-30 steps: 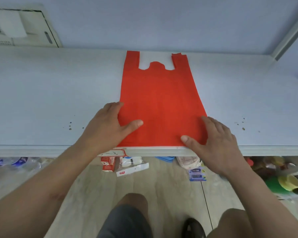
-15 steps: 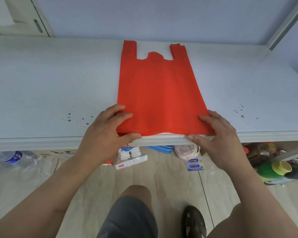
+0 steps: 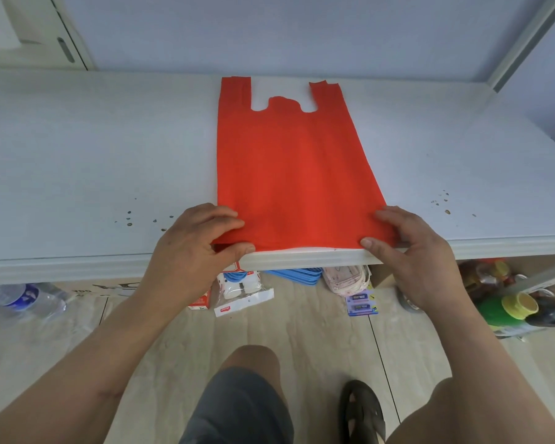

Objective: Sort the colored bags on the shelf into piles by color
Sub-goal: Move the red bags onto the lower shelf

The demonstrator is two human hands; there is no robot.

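Head view, looking down past our own forearms; the landmark is the front lip of the white shelf [image 3: 302,258]; a red bag [image 3: 289,174] lies flat on the shelf top, its bottom hem just behind that lip and its two handle straps at the far end, well back from the lip and near the wall; the bag's long axis runs straight away from the lip, hem nearest us, handles pointing away; the sides splay slightly toward the hem in this wide lens; our left hand [image 3: 189,251] pinches the hem's left corner, fingers on top of the cloth and thumb at the lip beneath; our right hand [image 3: 410,251] grasps the right corner likewise, thumb tip at the lip and fingers curled over the cloth; whether one bag or a stack lies here we cannot tell, though the hem looks layered; we judge the step in hand to be squaring the red pile; to do it well we should keep both corners pinched evenly, draw the hem parallel to the lip without dragging it over, and smooth the cloth away from the lip so that the straps stay aligned; below the lip, on the floor, lie packets [image 3: 237,293], a blue stack [image 3: 297,274] and bottles [image 3: 510,309]
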